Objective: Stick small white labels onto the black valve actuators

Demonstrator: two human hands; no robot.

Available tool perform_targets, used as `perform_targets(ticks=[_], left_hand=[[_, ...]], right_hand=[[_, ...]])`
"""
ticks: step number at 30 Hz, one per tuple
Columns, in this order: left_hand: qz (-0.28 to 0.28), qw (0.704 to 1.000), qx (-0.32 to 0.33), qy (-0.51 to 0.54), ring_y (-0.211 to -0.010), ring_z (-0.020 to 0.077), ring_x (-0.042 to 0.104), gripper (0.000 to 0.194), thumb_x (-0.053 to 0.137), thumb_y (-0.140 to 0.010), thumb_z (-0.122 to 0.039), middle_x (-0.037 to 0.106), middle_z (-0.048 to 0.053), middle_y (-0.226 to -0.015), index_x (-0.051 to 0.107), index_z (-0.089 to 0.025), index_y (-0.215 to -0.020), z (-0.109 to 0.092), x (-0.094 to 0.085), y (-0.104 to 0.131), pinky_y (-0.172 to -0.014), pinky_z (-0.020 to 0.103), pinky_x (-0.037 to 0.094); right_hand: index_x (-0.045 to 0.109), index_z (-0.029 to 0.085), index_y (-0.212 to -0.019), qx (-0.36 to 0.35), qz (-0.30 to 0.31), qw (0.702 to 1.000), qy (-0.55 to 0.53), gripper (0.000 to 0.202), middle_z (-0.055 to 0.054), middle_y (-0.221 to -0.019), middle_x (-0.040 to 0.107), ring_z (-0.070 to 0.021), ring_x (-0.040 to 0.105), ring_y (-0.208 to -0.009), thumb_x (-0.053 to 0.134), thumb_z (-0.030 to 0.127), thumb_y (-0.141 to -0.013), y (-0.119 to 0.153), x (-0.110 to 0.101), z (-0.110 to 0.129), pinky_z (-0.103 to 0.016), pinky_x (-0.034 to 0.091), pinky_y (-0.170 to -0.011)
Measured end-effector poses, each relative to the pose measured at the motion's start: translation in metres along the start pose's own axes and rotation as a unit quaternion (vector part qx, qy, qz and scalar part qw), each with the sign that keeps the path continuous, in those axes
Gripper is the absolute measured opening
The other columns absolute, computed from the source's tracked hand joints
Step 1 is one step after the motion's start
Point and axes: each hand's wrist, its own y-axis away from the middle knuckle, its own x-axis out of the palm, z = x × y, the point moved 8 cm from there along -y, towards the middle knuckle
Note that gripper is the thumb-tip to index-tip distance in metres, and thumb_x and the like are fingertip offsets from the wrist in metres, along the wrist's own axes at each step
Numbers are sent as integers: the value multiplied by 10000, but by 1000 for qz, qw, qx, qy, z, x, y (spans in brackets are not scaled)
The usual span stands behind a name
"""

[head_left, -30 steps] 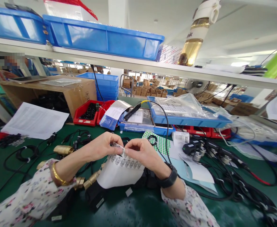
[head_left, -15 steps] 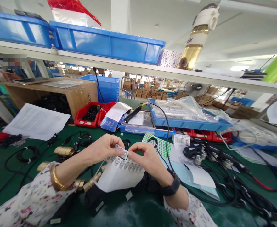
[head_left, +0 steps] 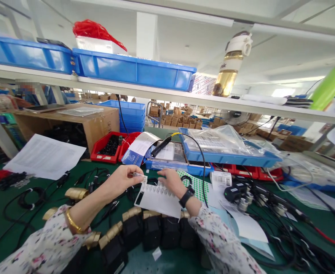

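Between the thumb and fingers of my left hand [head_left: 127,178] is a small strip of printed labels [head_left: 140,176]. A white label sheet [head_left: 158,203] with a row of printed stickers along its top lies below and right of that hand, over the brass fittings. My right hand [head_left: 171,183] is at the sheet's upper right edge, its fingers stretched out and apart; whether they touch the sheet I cannot tell. Close in front of me stand several black blocks [head_left: 152,230] with brass fittings [head_left: 110,234], set in a curved row. A small pale paper scrap [head_left: 157,253] lies before them.
Black cables [head_left: 287,232] and metal connectors lie on the right. A sheet of green dots [head_left: 197,186] is behind my right hand. Red bins [head_left: 106,147], a blue tray [head_left: 230,150] and a cardboard box [head_left: 99,121] line the back, under a shelf [head_left: 156,91] holding a bottle [head_left: 230,68].
My hands have moved apart. The label strip has come away from the sheet in my left hand. The sheet has gone lower and flatter, and my right hand has loosened. The view has tilted up.
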Motion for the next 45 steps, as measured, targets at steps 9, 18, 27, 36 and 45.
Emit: perform_targets(ticks=[9, 18, 27, 36, 45], left_hand=[[41, 996, 48, -66, -704, 155, 566, 200, 580, -781, -344, 631, 6, -719, 609, -148, -757, -29, 4, 22, -677, 252, 404], [58, 996, 55, -41, -717, 161, 605, 133, 599, -780, -275, 655, 10, -732, 622, -149, -745, -38, 10, 31, -705, 263, 443], [70, 996, 47, -24, -699, 152, 605, 129, 604, -778, -274, 658, -2, -712, 630, -157, -730, -38, 12, 36, -687, 251, 440], [59, 997, 33, -33, -751, 170, 592, 142, 609, -768, -298, 655, 16, -759, 618, -157, -756, -23, 10, 35, -707, 272, 429], [-240, 960, 110, -90, -1051, 232, 531, 274, 595, -773, -367, 602, 73, -1077, 613, -185, -977, -30, -14, 49, -884, 336, 425]], right_hand=[[618, 134, -739, 51, 172, 891, -418, 363, -49, -715, 648, -152, 617, -649, 690, 490, -746, 40, 28, 68, -277, 480, -641], [624, 105, -731, 98, 204, 835, -502, 389, -53, -706, 643, -140, 619, -619, 801, 440, -645, 53, 35, 69, -272, 481, -631], [627, 123, -730, 74, 179, 871, -452, 334, -38, -680, 649, -141, 616, -610, 745, 434, -700, 59, 30, 75, -282, 507, -637], [686, 186, -763, -24, 48, 980, -191, 135, -7, -704, 658, -150, 608, -651, 560, 215, -804, 66, 6, 89, -239, 463, -596], [567, 184, -731, -126, -117, 982, -84, 134, -21, -753, 589, -149, 552, -702, 484, 129, -820, 70, -5, 92, -260, 456, -637]])
